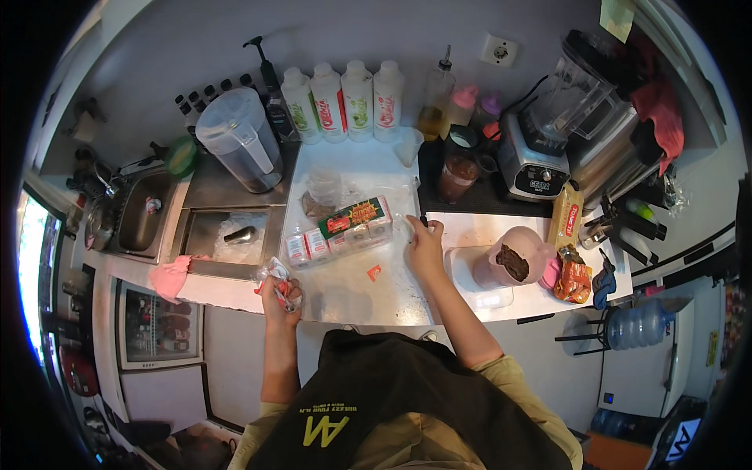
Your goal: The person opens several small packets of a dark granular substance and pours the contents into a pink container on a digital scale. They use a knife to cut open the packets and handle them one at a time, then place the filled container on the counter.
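My left hand [283,298] is closed around a crumpled red-and-white plastic wrapper [275,271] at the counter's front edge. Over the counter's middle, my right hand [426,247] pinches a small black object [424,221], mostly hidden by the fingers; its kind is unclear. Between the hands lies a plastic-wrapped pack of small cartons [341,232] with a green and red label. A torn red scrap [373,272] rests in front of the pack. Right of my right hand, a translucent pink pitcher [523,249] holding dark brown contents [512,263] stands on a white scale [479,288].
A blender [537,153] and a jar of brown liquid [458,176] occupy the black mat. Several white bottles [357,103] line the wall. Leftward are a lidded clear pitcher [239,141], an ice bin with a metal scoop [241,235], a pink cloth [170,277] and a sink [141,217].
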Tool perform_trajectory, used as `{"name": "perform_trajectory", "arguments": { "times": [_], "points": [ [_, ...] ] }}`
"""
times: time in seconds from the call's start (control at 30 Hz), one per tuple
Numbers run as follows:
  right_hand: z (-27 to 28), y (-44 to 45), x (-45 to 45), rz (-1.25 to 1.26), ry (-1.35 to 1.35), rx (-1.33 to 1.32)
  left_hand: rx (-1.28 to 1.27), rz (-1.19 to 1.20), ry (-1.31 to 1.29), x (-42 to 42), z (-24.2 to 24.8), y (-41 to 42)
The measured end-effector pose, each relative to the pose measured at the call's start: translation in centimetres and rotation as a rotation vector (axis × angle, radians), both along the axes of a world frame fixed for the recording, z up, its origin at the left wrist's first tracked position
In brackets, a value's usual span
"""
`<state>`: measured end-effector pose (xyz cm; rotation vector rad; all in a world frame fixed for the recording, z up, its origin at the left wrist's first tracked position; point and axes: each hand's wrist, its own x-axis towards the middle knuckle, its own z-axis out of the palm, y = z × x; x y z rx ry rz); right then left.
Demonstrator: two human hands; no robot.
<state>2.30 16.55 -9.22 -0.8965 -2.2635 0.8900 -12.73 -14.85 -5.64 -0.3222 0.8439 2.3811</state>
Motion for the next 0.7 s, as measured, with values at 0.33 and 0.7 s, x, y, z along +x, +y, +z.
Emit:
{"name": "perform_trajectory", "arguments": {
  "times": [0.33,0.7],
  "points": [
    [-0.6,-0.6,-3.5,-0.011,-0.207,0.398,0.089,-0.032,-0.004,0.3,-0.7,-1.1],
    [0.3,-6.9,2.9,-0.011,-0.168,0.351,0.013,-0.088,-0.074,-0.4,-1.3,1.7]
  ]
}}
